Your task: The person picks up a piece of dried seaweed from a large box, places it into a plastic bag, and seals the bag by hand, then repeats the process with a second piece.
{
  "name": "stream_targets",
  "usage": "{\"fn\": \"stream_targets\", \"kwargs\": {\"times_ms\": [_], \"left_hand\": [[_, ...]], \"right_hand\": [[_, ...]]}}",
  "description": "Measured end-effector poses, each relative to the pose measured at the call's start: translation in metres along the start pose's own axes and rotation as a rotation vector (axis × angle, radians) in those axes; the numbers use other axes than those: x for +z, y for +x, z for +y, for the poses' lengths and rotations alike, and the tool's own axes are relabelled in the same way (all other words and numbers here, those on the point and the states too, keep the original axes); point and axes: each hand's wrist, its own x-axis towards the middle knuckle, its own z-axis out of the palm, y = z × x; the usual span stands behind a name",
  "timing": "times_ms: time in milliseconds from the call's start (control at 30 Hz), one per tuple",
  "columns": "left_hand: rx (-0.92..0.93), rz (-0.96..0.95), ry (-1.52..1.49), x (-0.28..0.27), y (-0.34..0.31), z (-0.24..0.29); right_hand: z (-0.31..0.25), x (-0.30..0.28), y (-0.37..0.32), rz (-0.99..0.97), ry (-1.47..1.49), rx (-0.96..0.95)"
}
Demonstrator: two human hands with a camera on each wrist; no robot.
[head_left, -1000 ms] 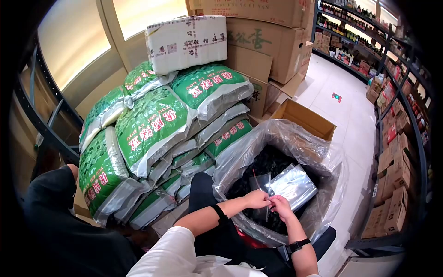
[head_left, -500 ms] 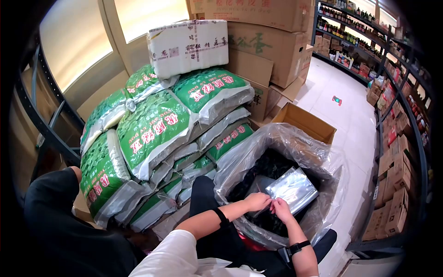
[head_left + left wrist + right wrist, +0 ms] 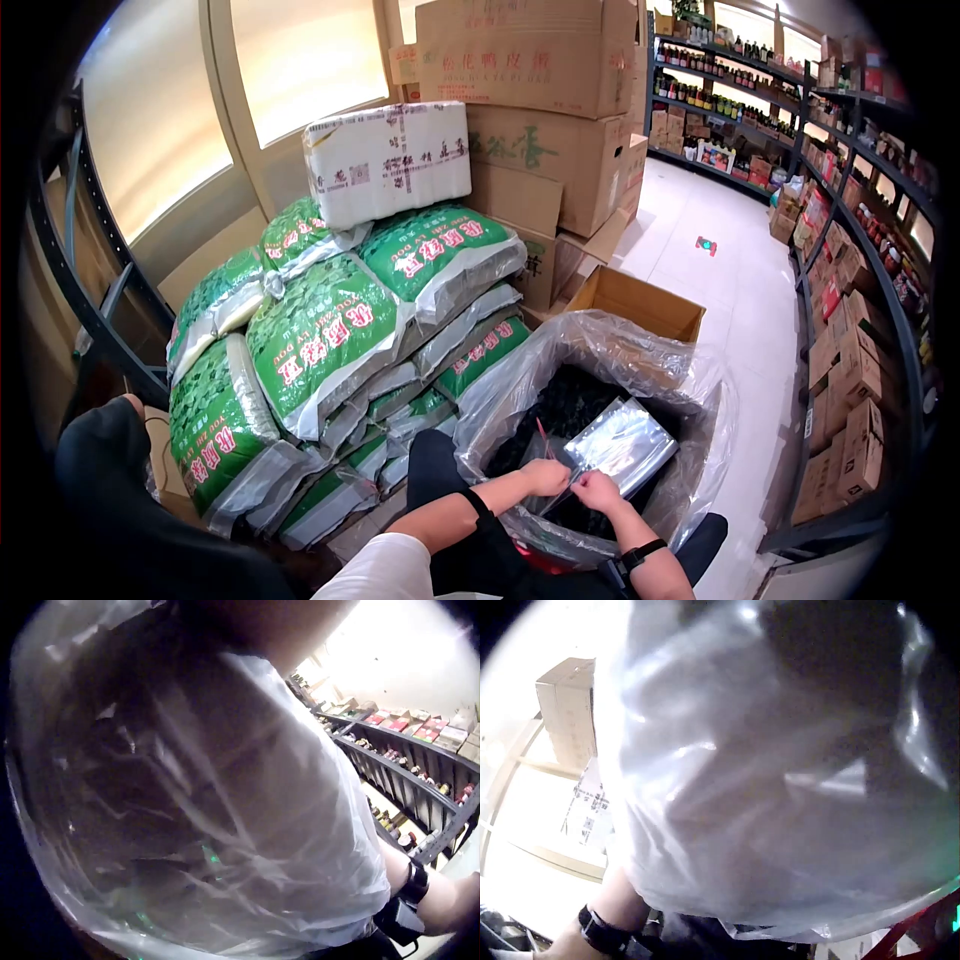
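Observation:
In the head view, the left hand (image 3: 546, 477) and right hand (image 3: 597, 491) are close together over a box lined with clear plastic (image 3: 700, 425). Fingers of both pinch a thin clear bag, its outline hard to make out; a thin red line (image 3: 541, 430) shows by the left hand. Just beyond them a stack of shiny clear bags (image 3: 622, 446) lies on dark contents (image 3: 556, 397). Liner plastic (image 3: 247, 825) fills much of the left wrist view and also the right wrist view (image 3: 727, 810), hiding the fingers there.
Green and white sacks (image 3: 320, 320) are piled at the left, with a white box (image 3: 388, 165) on top. Cartons (image 3: 550, 150) stand behind, and an open carton (image 3: 640, 305) sits beyond the liner. Shelving with bottles and cartons (image 3: 850, 370) runs along the right.
The head view has tilted, so the scene sits lower in it. The clear bag between the hands has shifted and lies less visibly spread; both hands stay close together, pinching.

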Motion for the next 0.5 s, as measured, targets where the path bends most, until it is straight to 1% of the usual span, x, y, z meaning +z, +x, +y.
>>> {"fn": "stream_targets", "kwargs": {"times_ms": [100,133,167,200,267,300,400,433,467,500], "left_hand": [[-0.013,0.002,0.049,-0.011,-0.007,0.012],[-0.034,-0.005,0.090,-0.016,-0.007,0.014],[-0.048,-0.065,0.132,-0.008,-0.001,0.010],[-0.043,-0.053,0.133,-0.001,0.004,0.006],[-0.079,-0.046,0.063,-0.007,0.001,0.005],[0.007,-0.013,-0.005,0.011,0.008,-0.012],[0.032,-0.058,-0.052,0.009,-0.003,-0.003],[0.120,-0.043,-0.033,0.023,0.001,-0.011],[0.136,-0.051,-0.029,0.023,0.001,-0.014],[0.122,-0.064,-0.062,0.024,-0.001,-0.013]], "right_hand": [[0.003,-0.006,0.000,0.015,-0.063,0.002],[-0.001,-0.007,0.002,-0.003,-0.187,-0.029],[-0.008,-0.009,0.001,-0.029,-0.315,-0.061],[-0.017,-0.013,-0.002,-0.066,-0.276,-0.004],[-0.011,-0.006,0.001,-0.009,-0.051,0.116],[0.003,0.006,0.006,0.039,0.038,0.078],[0.023,0.033,0.017,0.013,0.121,0.131],[0.032,0.045,0.026,-0.030,0.047,0.097],[0.027,0.042,0.023,-0.019,0.053,0.111],[0.011,0.032,0.013,-0.114,0.322,0.177]]}}
